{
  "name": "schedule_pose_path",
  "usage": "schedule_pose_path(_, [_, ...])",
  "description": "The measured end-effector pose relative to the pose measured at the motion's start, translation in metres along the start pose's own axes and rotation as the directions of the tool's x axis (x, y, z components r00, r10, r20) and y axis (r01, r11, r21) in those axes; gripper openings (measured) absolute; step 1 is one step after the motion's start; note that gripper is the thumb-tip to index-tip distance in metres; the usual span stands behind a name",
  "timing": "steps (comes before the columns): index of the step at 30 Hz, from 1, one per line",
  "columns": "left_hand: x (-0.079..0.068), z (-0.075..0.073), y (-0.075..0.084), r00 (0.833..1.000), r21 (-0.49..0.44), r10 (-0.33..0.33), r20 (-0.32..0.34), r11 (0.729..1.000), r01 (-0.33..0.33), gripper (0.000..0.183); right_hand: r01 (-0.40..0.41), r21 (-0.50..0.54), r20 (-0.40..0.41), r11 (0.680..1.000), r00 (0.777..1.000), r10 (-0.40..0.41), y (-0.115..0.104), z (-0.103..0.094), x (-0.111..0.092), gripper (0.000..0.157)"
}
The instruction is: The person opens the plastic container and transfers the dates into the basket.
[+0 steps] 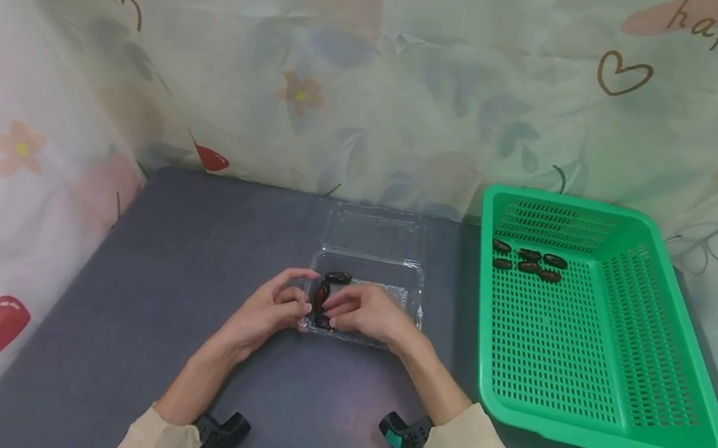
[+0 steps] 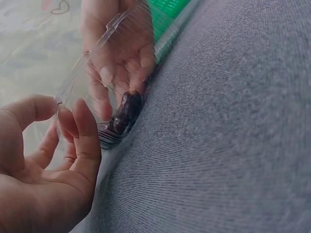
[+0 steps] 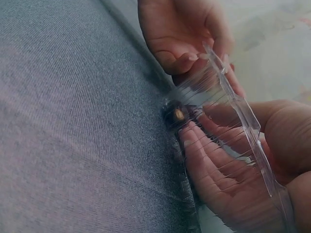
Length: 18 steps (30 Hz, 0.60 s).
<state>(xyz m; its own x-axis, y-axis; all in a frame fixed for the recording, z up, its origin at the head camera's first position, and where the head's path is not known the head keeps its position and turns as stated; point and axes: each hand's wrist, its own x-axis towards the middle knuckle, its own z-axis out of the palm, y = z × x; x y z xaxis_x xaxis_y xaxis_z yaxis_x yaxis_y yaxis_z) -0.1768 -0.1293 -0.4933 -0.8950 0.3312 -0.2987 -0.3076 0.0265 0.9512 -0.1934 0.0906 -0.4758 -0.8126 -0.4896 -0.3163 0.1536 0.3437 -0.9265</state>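
Note:
A clear plastic clamshell box (image 1: 407,294) stands on the table with its lid folded back. Several dark brown dates lie along its left side, including one date (image 1: 339,277) at the back and another date (image 1: 322,294) in front of it. My left hand (image 1: 271,308) pinches the box's left rim between thumb and fingers. Inside the box, my right hand (image 1: 373,312) has its fingertips and thumb around a date (image 3: 177,115) in the near left corner. That date (image 2: 127,109) shows through the clear wall in the left wrist view.
A green plastic basket (image 1: 599,442) with slotted walls stands to the right. Several dates (image 1: 528,266) lie in its far left corner. Grey cloth (image 1: 200,246) covers the table, and a patterned curtain (image 1: 392,104) hangs behind it.

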Motion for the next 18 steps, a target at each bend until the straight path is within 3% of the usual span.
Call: schedule_pose_path(18, [-0.0006,0.0006,-0.0011,1.000,-0.048,0.005,0.014,0.999,-0.005,0.052,0.051,-0.123,0.100,0.991,0.994,-0.039,-0.0010,0.0008,0.0024,0.022])
